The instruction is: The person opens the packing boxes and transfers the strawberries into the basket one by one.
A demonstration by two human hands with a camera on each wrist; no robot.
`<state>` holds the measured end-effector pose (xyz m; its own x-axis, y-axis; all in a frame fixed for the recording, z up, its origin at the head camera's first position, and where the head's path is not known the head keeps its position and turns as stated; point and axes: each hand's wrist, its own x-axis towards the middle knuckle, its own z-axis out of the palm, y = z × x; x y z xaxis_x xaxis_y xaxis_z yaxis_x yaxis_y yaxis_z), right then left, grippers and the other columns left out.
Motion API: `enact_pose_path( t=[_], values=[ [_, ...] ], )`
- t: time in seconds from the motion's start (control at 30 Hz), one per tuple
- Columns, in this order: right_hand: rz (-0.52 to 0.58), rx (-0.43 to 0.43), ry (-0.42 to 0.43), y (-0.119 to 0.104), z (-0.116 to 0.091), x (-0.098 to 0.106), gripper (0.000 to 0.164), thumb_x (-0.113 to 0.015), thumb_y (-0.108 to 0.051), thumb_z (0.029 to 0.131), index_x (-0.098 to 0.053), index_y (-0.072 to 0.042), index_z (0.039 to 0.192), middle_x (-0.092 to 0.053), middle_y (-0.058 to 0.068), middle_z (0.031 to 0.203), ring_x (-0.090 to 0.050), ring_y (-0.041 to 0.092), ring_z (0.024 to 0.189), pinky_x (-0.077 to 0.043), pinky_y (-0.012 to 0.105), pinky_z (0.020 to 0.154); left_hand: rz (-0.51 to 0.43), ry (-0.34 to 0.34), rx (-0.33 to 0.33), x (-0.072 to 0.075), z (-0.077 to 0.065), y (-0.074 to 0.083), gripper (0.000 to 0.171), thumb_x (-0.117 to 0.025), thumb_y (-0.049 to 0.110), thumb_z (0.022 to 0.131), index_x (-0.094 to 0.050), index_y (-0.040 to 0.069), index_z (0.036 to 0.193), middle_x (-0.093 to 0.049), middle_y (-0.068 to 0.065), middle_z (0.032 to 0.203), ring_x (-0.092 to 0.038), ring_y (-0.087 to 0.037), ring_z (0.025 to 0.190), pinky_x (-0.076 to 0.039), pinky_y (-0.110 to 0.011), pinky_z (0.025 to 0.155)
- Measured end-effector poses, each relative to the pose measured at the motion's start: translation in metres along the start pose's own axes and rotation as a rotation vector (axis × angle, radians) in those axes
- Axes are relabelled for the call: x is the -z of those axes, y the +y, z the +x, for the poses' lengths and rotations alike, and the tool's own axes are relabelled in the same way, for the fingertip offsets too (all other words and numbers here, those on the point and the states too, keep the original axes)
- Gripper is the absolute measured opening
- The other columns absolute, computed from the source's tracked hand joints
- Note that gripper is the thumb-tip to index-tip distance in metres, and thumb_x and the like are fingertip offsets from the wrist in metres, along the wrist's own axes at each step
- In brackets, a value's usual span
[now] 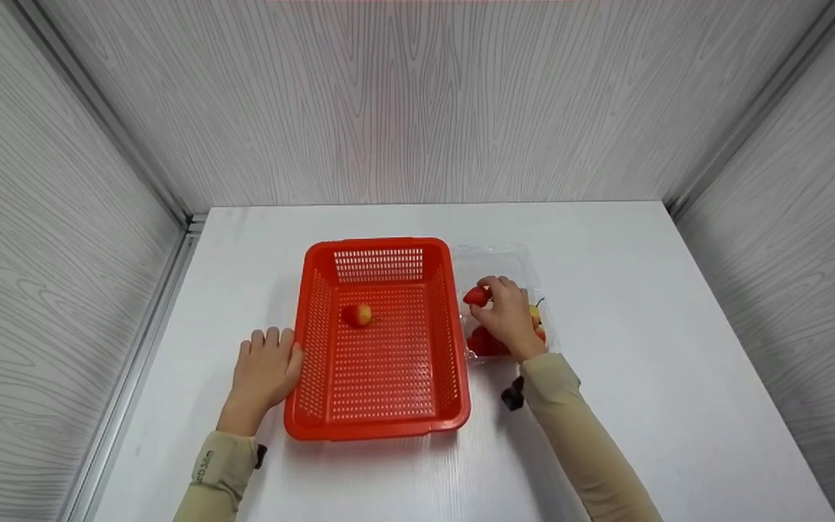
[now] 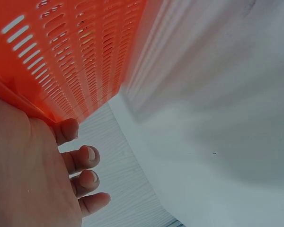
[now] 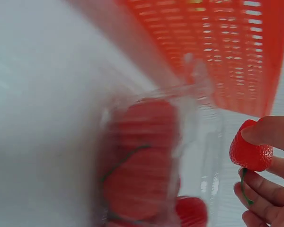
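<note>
My right hand [image 1: 506, 313] pinches a red strawberry [image 3: 250, 150] with a green stem between thumb and fingers. It is above a clear plastic box [image 1: 497, 257] that has its lid folded back. Inside the box lie several red fruits [image 3: 142, 179] and some yellow-red ones [image 1: 534, 315] with stems. Against the left rim of a red perforated basket [image 1: 381, 429] rests my left hand [image 1: 265, 366], its fingers stretched loosely forward past the rim. A red-and-yellow fruit [image 1: 363, 315] with a stem lies on the basket floor, toward the back left.
The basket and the box stand side by side on a white table [image 1: 642, 348]. Wood-grain panels [image 1: 410, 109] enclose the table at the back and both sides. Each sleeve has a small black piece [image 1: 512, 395] by the wrist.
</note>
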<state>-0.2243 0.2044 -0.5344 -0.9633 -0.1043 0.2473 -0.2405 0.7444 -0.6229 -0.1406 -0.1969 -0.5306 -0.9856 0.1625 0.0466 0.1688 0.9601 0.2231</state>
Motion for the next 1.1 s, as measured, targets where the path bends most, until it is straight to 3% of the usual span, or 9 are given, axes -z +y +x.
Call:
enact_pose_path(
  t=[0.17, 0.27, 0.47, 0.63, 0.87, 1.1],
  values=[
    [0.077, 0.049, 0.089, -0.020, 0.010, 0.004, 0.031, -0.074, -0.016, 0.084, -0.066, -0.001, 0.110, -0.064, 0.012, 0.094, -0.058, 0.030, 0.082, -0.046, 0.040, 0.075, 0.022, 0.014, -0.017, 0.000, 0.000, 0.000, 0.023, -0.037, 0.024, 0.103, -0.046, 0.003, 0.099, -0.041, -0.014, 0.089, -0.037, -0.033, 0.083, -0.032, -0.047, 0.073],
    [0.132, 0.076, 0.097, -0.033, 0.016, 0.004, 0.031, -0.073, -0.015, 0.085, -0.065, 0.000, 0.111, -0.064, 0.012, 0.095, -0.059, 0.031, 0.082, -0.048, 0.037, 0.072, 0.029, 0.023, -0.022, 0.001, 0.000, 0.001, 0.022, -0.039, 0.023, 0.102, -0.046, 0.003, 0.099, -0.041, -0.013, 0.089, -0.037, -0.033, 0.082, -0.032, -0.047, 0.072],
    [0.207, 0.059, 0.040, -0.055, 0.026, -0.003, 0.033, -0.072, -0.015, 0.087, -0.063, 0.001, 0.115, -0.061, 0.010, 0.096, -0.056, 0.027, 0.083, -0.047, 0.033, 0.071, 0.013, 0.029, -0.028, 0.001, 0.000, 0.002, 0.022, -0.040, 0.022, 0.102, -0.049, 0.002, 0.101, -0.042, -0.013, 0.090, -0.040, -0.032, 0.083, -0.035, -0.045, 0.073],
    [0.207, 0.053, 0.012, -0.067, 0.033, -0.015, 0.034, -0.073, -0.015, 0.087, -0.062, 0.001, 0.116, -0.063, 0.013, 0.102, -0.058, 0.023, 0.088, -0.052, 0.034, 0.076, 0.010, 0.021, -0.024, 0.001, 0.001, 0.002, 0.023, -0.040, 0.023, 0.101, -0.049, 0.002, 0.100, -0.042, -0.012, 0.088, -0.040, -0.031, 0.082, -0.036, -0.045, 0.071],
    [0.233, 0.100, -0.001, -0.077, 0.040, -0.032, 0.032, -0.074, -0.015, 0.088, -0.063, 0.001, 0.113, -0.064, 0.015, 0.104, -0.060, 0.025, 0.091, -0.051, 0.038, 0.078, 0.012, 0.024, -0.020, 0.003, 0.001, 0.003, 0.025, -0.040, 0.024, 0.101, -0.050, 0.001, 0.101, -0.043, -0.013, 0.088, -0.040, -0.031, 0.083, -0.036, -0.045, 0.072],
    [0.267, -0.015, -0.067, -0.090, 0.040, -0.054, 0.031, -0.073, -0.018, 0.088, -0.064, -0.002, 0.114, -0.064, 0.010, 0.103, -0.060, 0.021, 0.089, -0.051, 0.035, 0.076, 0.004, 0.013, -0.009, 0.002, 0.001, -0.001, 0.026, -0.040, 0.025, 0.101, -0.050, 0.002, 0.101, -0.042, -0.013, 0.089, -0.040, -0.031, 0.084, -0.035, -0.044, 0.073]
  ],
)
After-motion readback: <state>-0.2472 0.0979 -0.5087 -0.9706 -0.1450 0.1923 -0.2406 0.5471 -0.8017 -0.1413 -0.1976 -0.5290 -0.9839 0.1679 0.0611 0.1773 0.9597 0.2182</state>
